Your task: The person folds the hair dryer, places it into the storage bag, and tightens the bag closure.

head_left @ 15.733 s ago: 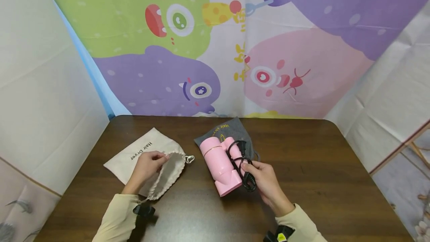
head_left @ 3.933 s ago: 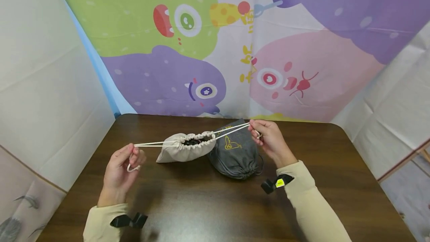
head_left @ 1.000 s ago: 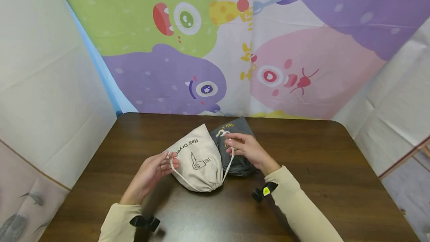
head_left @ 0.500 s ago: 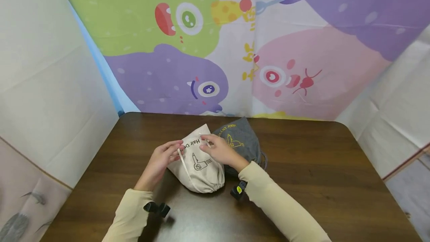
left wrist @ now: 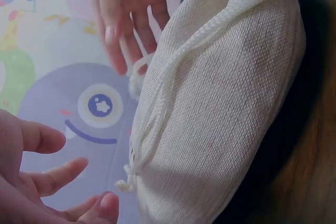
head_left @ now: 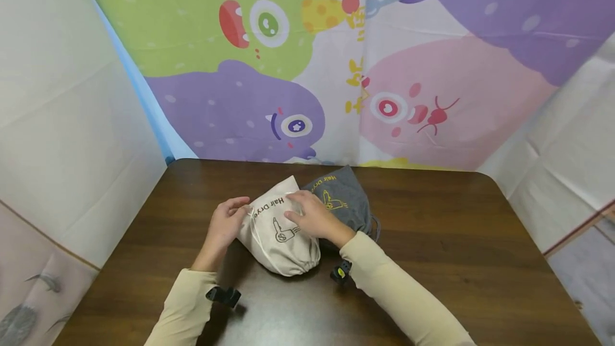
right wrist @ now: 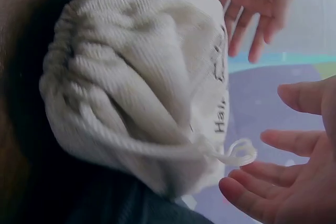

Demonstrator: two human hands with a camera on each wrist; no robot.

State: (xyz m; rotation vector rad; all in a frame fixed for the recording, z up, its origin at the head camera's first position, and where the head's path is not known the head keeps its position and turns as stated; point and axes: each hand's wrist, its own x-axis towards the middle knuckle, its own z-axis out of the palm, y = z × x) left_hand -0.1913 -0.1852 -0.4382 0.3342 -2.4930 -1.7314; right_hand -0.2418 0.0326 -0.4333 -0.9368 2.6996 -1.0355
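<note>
A cream drawstring bag [head_left: 288,252] printed with "Hair Dryer" and a dryer outline lies plump on the table, its gathered mouth towards me. Its contents are hidden. White cord [left wrist: 164,90] trails over the cloth in the left wrist view, and a knotted cord end [right wrist: 241,153] lies loose by the right fingertips. My left hand [head_left: 223,231] hovers at the bag's left edge, fingers spread and holding nothing. Over the bag's upper right is my right hand [head_left: 314,219], its fingers parted and also without a grip; whether its fingertips touch the cloth I cannot tell.
A dark grey drawstring bag [head_left: 353,204] with yellow print lies behind and to the right, partly covered by the cream bag and right hand. Brown wooden tabletop [head_left: 442,260] surrounds both. A cartoon curtain [head_left: 269,100] hangs at the back.
The pink hair dryer seen earlier is out of sight, and the cream bag's mouth is drawn together. Its cords, previously pulled, are released onto the bag; both hands have let go.
</note>
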